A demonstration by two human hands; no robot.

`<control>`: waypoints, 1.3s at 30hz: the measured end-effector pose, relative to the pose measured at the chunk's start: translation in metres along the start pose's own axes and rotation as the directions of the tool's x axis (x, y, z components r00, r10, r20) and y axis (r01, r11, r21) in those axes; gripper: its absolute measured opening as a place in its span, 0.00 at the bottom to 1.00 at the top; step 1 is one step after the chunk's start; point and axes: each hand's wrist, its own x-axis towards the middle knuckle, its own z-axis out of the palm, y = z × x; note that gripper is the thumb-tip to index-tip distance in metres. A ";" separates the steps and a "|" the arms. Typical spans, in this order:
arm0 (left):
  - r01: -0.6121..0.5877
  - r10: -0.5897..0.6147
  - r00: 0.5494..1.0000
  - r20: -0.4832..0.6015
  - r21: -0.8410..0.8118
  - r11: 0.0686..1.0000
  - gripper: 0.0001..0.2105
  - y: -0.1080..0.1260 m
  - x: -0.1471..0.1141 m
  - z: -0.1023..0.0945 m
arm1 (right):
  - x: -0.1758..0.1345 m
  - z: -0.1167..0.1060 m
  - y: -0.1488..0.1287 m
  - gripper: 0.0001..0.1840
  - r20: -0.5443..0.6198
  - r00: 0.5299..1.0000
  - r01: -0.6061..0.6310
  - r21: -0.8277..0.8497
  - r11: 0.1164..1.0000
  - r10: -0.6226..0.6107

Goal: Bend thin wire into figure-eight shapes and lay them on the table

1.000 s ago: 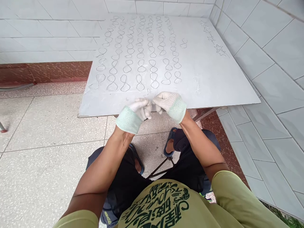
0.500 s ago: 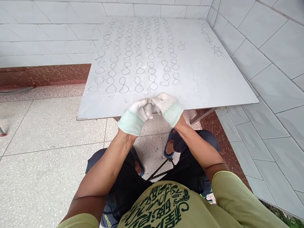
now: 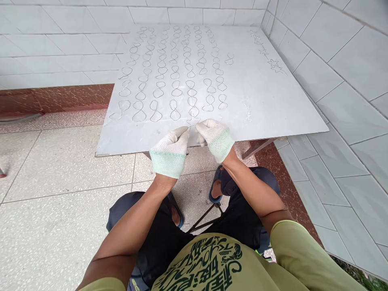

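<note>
At left, the speckled floor (image 3: 60, 169) runs up to the table (image 3: 266, 109), where bent loops (image 3: 155, 110) lie in columns. The gloved left hand (image 3: 170, 146) is at the near edge, thumb and fingers curled beside the lower end of a thin wire (image 3: 192, 120); I cannot tell whether they clamp it. The wire stands out just past the fingertips, between the hands, below the middle column. The gloved right hand (image 3: 212, 136) pinches its right side, thumb against finger. Farther right are one lone loop (image 3: 229, 59), then stars (image 3: 274, 66) near the tiled wall (image 3: 342, 93).
</note>
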 end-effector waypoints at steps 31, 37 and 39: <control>0.061 -0.080 0.990 0.116 0.162 0.985 0.23 -0.016 -0.006 0.005 | 0.033 -0.026 0.035 0.24 0.241 0.962 0.057 0.289 0.956 -0.130; 0.043 -0.060 0.996 0.069 0.217 0.975 0.26 -0.024 -0.008 0.010 | 0.029 -0.025 0.029 0.22 0.243 0.964 0.039 0.259 0.965 -0.104; 0.018 -0.031 0.998 0.054 0.219 0.975 0.25 -0.031 -0.008 0.012 | 0.023 -0.022 0.023 0.23 0.212 0.970 0.064 0.253 0.965 -0.120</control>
